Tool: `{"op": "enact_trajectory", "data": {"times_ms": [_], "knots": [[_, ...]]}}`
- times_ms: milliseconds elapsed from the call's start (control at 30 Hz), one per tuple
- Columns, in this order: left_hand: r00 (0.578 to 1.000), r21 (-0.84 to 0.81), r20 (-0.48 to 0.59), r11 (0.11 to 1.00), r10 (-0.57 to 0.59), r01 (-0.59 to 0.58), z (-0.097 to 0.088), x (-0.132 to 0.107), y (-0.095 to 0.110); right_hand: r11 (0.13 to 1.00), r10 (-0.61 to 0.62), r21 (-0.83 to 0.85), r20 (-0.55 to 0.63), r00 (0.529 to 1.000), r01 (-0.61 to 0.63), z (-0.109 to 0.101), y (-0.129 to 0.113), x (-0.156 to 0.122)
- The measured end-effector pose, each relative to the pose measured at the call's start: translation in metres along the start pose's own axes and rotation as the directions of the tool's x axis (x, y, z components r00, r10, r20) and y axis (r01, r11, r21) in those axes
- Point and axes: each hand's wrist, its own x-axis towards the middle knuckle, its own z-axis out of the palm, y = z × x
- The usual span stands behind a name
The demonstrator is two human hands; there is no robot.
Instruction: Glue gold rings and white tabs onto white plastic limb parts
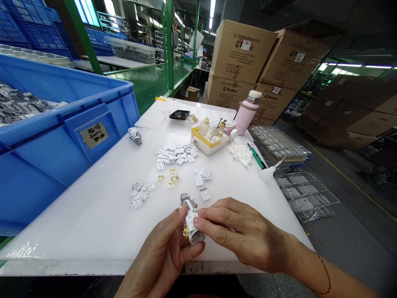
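My left hand [167, 240] is closed around a small white and grey model part [190, 211] with a gold ring [185, 231] on its side. From the right, my right hand [245, 231] presses its fingertips against the part's white face; whether a small piece is pinched there I cannot make out. Just beyond the hands lie a loose white bracket plate [204, 193] and a few white plates [203, 176]. Several gold rings [170, 184] sit farther off, between a pile of white perforated plates [178, 154] and a smaller cluster of them [139, 194].
A big blue crate [102, 136] of grey parts borders the table on the left. At the back are a yellow-edged tray [214, 145] with bottles, a pink flask [246, 114] and a black dish [179, 114]. A green pen-like tool [257, 156] and a white nozzle bottle [267, 173] lie right.
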Motion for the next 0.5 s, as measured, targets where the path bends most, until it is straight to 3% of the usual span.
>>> {"op": "enact_trajectory", "data": {"times_ms": [233,367,433,500], "knots": [[0.994,0.145,0.095,0.987,0.059,-0.072,0.004,-0.006,0.000,0.999,-0.044,-0.011,0.113,0.993,0.045,-0.008,-0.003,0.006],[0.994,0.181,0.084,0.979,0.076,-0.090,0.005,-0.010,0.003,0.997,-0.032,0.069,0.077,0.997,0.026,-0.011,-0.005,0.009],[0.993,0.186,0.083,0.978,0.081,-0.095,0.002,-0.010,0.003,0.971,0.033,0.234,0.014,0.999,-0.035,-0.012,0.003,0.014],[0.992,0.181,0.093,0.979,0.079,-0.095,0.000,-0.009,0.003,0.923,0.221,0.328,-0.027,0.975,-0.200,-0.007,0.022,0.023]]}}
